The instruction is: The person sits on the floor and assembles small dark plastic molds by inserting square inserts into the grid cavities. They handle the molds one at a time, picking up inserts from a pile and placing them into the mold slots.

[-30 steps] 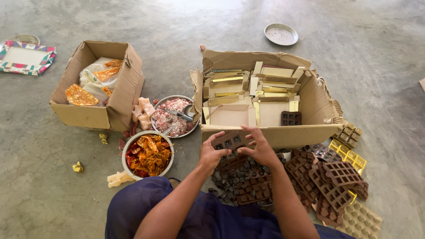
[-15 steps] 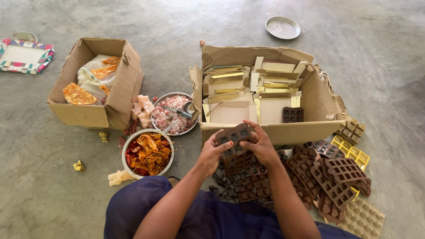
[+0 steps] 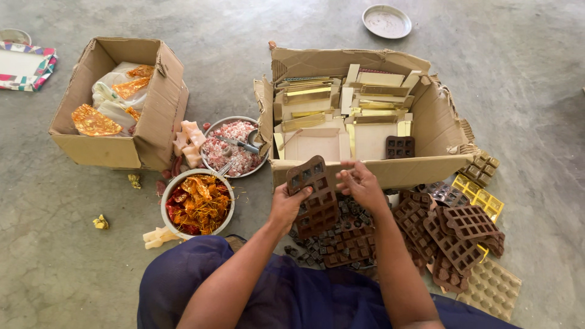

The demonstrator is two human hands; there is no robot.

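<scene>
A big torn cardboard box (image 3: 426, 131) sits on the concrete floor (image 3: 524, 79), packed with flat gold and cream carton pieces (image 3: 341, 103) whose lower layers are hidden; one small dark mould (image 3: 400, 147) lies inside it. A smaller cardboard box (image 3: 152, 103) to its left holds plastic bags with orange wrappers (contents hard to make out). At the bottom edge the person's blue-clad lap (image 3: 286, 292) is cut off. Right of the arms lies a heap of brown moulds (image 3: 454, 234), with yellow trays (image 3: 478, 195) half buried behind and a beige tray (image 3: 490, 289) at the corner. A metal bowl (image 3: 167, 210) of red and orange foil scraps and a steel dish (image 3: 210, 125) of pinkish pieces stand between the boxes. The left hand (image 3: 286, 204) holds a brown chocolate mould (image 3: 314, 195) in a closed grip by its lower left edge, tilted, just in front of the big box; the right hand (image 3: 361, 186) touches its upper right edge with fingers loosely spread. Small dark pieces (image 3: 347, 234) below are partly hidden.
</scene>
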